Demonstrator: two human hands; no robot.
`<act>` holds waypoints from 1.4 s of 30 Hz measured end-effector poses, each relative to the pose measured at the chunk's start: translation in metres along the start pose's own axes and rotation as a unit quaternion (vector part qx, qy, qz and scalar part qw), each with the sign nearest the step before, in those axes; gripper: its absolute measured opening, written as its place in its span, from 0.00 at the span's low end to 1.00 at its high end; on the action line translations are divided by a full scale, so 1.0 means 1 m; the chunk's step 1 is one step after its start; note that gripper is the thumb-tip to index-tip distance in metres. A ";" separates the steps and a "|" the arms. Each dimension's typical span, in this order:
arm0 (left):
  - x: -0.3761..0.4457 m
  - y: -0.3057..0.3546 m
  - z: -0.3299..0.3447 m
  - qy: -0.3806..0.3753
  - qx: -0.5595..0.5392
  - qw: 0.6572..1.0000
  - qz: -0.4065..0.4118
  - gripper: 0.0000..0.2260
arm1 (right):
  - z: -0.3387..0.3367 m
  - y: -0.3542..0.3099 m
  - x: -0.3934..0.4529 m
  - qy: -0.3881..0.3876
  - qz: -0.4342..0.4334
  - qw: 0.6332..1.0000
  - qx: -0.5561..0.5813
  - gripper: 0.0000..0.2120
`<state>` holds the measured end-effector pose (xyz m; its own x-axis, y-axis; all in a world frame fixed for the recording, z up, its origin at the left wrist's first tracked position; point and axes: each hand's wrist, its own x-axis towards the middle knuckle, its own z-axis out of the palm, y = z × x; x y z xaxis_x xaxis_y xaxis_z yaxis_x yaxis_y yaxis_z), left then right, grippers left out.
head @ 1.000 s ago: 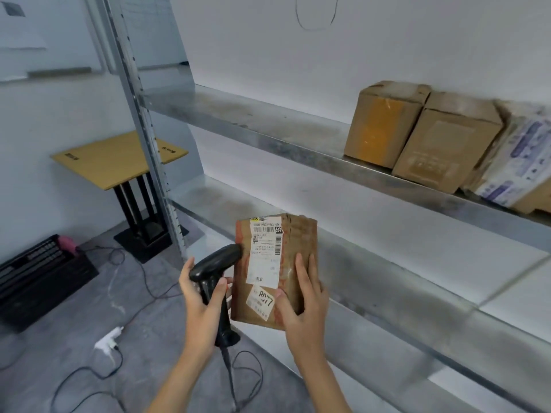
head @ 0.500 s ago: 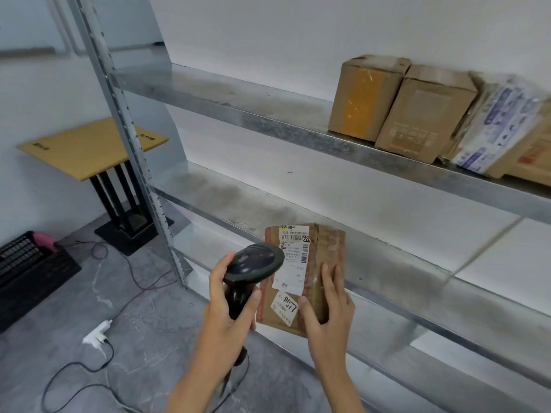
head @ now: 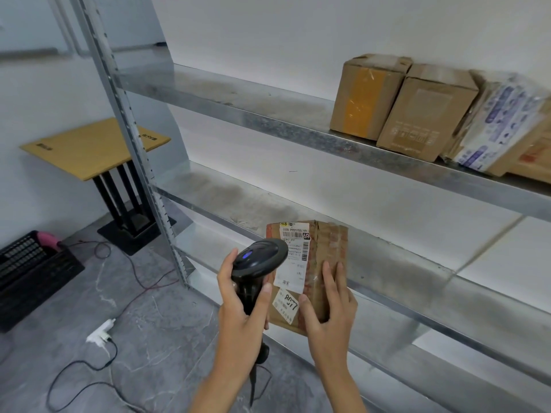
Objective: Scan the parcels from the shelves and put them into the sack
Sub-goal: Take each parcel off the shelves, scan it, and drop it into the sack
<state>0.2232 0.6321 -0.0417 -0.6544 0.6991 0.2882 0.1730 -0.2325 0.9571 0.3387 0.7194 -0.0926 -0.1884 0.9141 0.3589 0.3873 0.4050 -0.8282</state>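
Parcel [head: 323, 263]: brown taped carton, held upright at 6 o'clock in front of the middle shelf [head: 387, 263]. White shipping label [head: 293, 257] w/ barcodes and "69" in a black corner tab; smaller sticker [head: 286, 305] below, handwritten "8077". Other print too small to read.

Upper shelf [head: 268, 114], 2 o'clock: two plain cartons [head: 396, 102] touching, then a white/purple printed parcel [head: 501, 126]; print blurred. Galvanised steel racking, white wall behind.

Room: grey marbled floor. 9 o'clock: yellow-topped table [head: 89, 147] on a black base. 8 o'clock: black crate [head: 29, 275], white plug adapter [head: 100, 333] w/ cables.

Left hand [head: 241, 320]: fingers wrapped round the handle of a black barcode scanner [head: 256, 263], blue light on its head, head overlapping the label's left edge. Right hand [head: 331, 317]: pinches the parcel, thumb on the label face, fingers up its right side.
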 end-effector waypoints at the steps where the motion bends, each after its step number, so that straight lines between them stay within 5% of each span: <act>1: 0.001 0.000 0.000 0.002 0.002 1.000 0.001 0.29 | 0.000 0.001 0.000 0.001 0.001 1.000 -0.001 0.34; 12: 0.004 -0.009 0.004 -0.015 0.006 1.000 -0.018 0.30 | -0.008 0.013 -0.010 0.030 0.043 0.999 -0.008 0.36; 21: 0.002 -0.026 0.045 -0.163 0.019 0.986 -0.025 0.33 | -0.070 0.046 -0.033 0.153 0.147 0.977 0.027 0.35; 30: -0.044 -0.004 0.178 -0.362 0.005 0.932 -0.006 0.33 | -0.209 0.068 -0.084 0.357 0.210 0.910 -0.012 0.34; 42: -0.202 0.042 0.345 -0.566 -0.067 0.822 0.010 0.31 | -0.389 0.084 -0.216 0.580 0.280 0.761 -0.072 0.34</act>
<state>0.6167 0.7144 -0.0490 0.4643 0.8577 0.2209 0.0423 -0.2706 0.9618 0.7633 0.5622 -0.0721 0.9349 0.3093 0.1741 0.2238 -0.1331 -0.9655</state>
